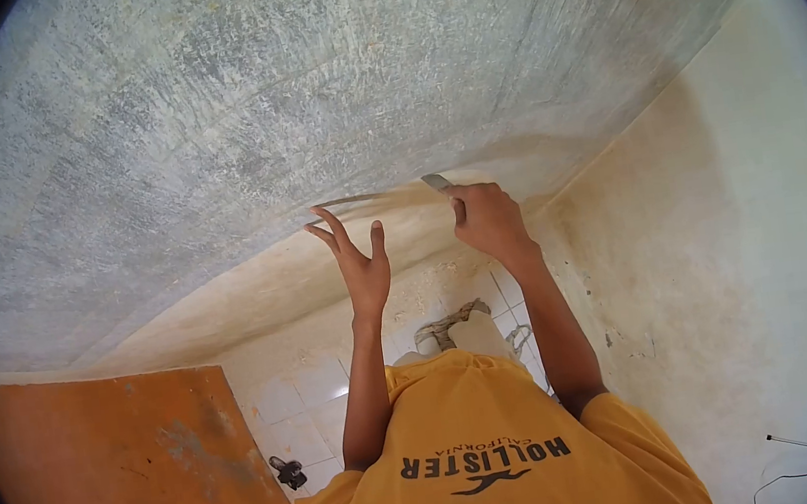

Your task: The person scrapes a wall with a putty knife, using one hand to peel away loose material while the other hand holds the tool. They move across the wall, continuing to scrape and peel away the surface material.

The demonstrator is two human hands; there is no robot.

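My right hand (490, 219) is wrapped round a scraper (435, 184), its flat grey blade pointing up and left against the wall. The handle is mostly hidden inside my fist. To the left, my left hand (362, 269) is raised with its fingers spread and holds nothing; its fingertips overlap the lower edge of the rough grey patch. The wall (236, 121) has a mottled, scraped-looking grey surface above and a cream-coloured band below. Thin dark curved marks run along the boundary between my two hands.
An orange panel (107, 460) with worn grey spots stands at the left. White floor tiles (323, 418) with scattered debris lie below, with a small dark object (289, 470) on them. A cream side wall (688, 267) rises at right, with thin cables (800, 443) low down.
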